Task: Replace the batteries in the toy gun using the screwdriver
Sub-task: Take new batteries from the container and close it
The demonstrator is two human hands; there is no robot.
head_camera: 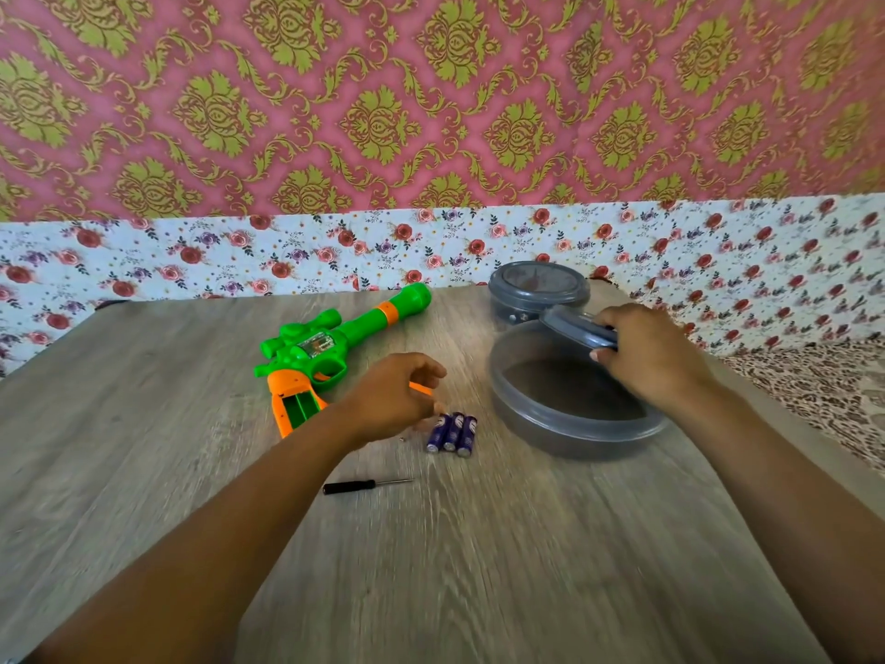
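A person's left hand hovers, fingers loosely curled, over three batteries on the table; the toy gun, compartment open, lies at ten o'clock. The right hand grips a container lid. Loading seemingly comes next; the screwdriver waits at six o'clock amid open room.

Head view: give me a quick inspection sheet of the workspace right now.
Surface: wooden table.
Job's things: toy gun lying flat, grip compartment open; three batteries side by side; screwdriver lying loose.
Clutter: open grey container; closed container behind it.
Grippers: left hand curled over an orange piece; right hand grips the lid.
Cables: nothing seen.
Surroundings: floral cloth, patterned wall.
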